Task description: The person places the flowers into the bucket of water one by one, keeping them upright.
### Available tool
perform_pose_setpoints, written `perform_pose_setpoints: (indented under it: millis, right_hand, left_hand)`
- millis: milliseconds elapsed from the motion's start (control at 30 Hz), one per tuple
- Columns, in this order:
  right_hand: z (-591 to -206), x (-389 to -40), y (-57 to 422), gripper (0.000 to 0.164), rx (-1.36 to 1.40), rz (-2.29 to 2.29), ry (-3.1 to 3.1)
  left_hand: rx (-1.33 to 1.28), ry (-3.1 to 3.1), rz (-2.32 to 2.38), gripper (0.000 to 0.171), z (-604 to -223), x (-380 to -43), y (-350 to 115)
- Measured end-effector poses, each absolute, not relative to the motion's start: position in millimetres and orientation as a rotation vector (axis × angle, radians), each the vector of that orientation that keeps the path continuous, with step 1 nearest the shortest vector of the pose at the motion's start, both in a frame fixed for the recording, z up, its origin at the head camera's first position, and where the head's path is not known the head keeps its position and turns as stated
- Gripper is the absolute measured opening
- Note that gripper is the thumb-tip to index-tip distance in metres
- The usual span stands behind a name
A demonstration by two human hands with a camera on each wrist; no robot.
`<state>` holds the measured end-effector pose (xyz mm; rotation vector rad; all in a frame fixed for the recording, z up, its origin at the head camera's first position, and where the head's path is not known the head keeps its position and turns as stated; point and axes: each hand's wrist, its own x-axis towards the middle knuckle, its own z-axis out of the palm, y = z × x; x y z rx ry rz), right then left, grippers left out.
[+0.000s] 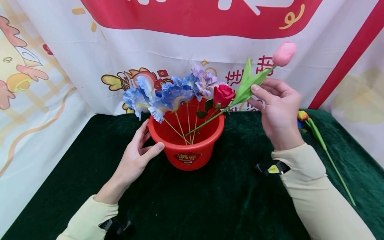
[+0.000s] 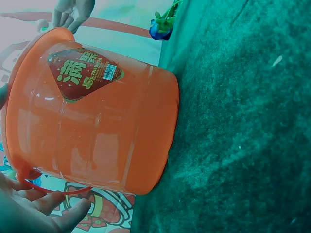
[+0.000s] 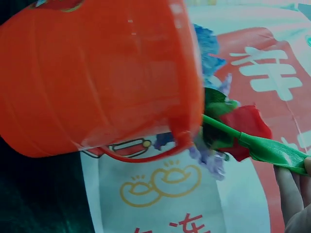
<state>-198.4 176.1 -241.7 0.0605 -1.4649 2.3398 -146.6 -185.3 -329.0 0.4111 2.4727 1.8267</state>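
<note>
A red plastic bucket (image 1: 187, 161) stands on the dark green cloth, its label towards me. My left hand (image 1: 132, 163) rests against its left side, thumb at the rim, and in the left wrist view its fingers (image 2: 48, 208) stretch out by the thin handle (image 2: 73, 191). Raised at the right, my right hand (image 1: 280, 113) pinches a pink tulip (image 1: 284, 54) by its leafy upper stem. That stem slants down into the bucket. Inside stand blue ruffled irises (image 1: 174, 96), a light purple iris (image 1: 205, 81) and a red rose (image 1: 223, 96), leaning towards the rim.
A yellow-orange tulip (image 1: 303, 115) with a long stem lies at the right on the green cloth (image 1: 192, 206). A blue rose (image 2: 160, 31) lies near it, mostly hidden in the head view. Behind the bucket hangs a printed white and red backdrop (image 1: 180, 45).
</note>
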Motion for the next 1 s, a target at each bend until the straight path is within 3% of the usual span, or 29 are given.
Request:
perform_pose_setpoints:
  millis: [367,1000]
  right_hand:
    - [-252,-211,153,0.021,0.074,2.249,-1.613]
    - [-281,-208,129,0.026,0.003,2.035,-1.989]
  left_hand:
    - [0.405,2.472,1.828,0.077,-328,-146,-185]
    - [0.435,2.469,1.847,0.076,-329,-146,-185]
